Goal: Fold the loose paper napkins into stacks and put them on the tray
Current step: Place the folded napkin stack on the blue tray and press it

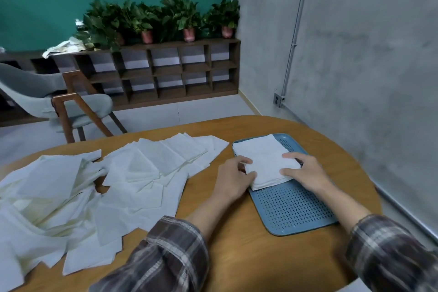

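Head view: a blue perforated tray (291,208) lies on a round wooden table (237,256). A folded napkin stack (265,161) sits on the tray's far half. The left hand (233,178) grips the stack's left edge with curled fingers. The right hand (305,170) rests on its right side, fingers fairly straight. Loose napkins (106,185) are spread left of the tray.
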